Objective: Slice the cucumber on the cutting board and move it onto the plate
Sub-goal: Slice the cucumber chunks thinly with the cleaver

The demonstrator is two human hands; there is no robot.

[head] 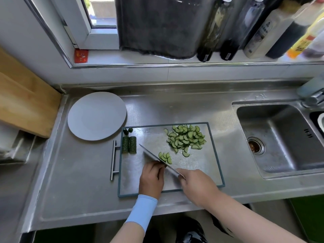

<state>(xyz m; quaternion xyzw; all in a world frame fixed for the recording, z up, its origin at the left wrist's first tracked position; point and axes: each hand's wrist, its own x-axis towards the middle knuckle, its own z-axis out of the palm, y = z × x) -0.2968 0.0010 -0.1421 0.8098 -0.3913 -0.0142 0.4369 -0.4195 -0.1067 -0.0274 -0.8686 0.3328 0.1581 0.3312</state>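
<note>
At lower centre, a steel cleaver is gripped by the right hand beside green half-moon cucumber slices on a metal cutting board; the left hand is curled, its grasp hidden.

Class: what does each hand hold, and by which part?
Right hand grips the knife by its handle end. Left hand's curled fingers rest beside the blade; whatever is under them is hidden.

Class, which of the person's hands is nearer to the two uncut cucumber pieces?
Left. The left hand lies just below-right of the uncut cucumber pieces; the right hand, on the knife, is farther right.
</note>
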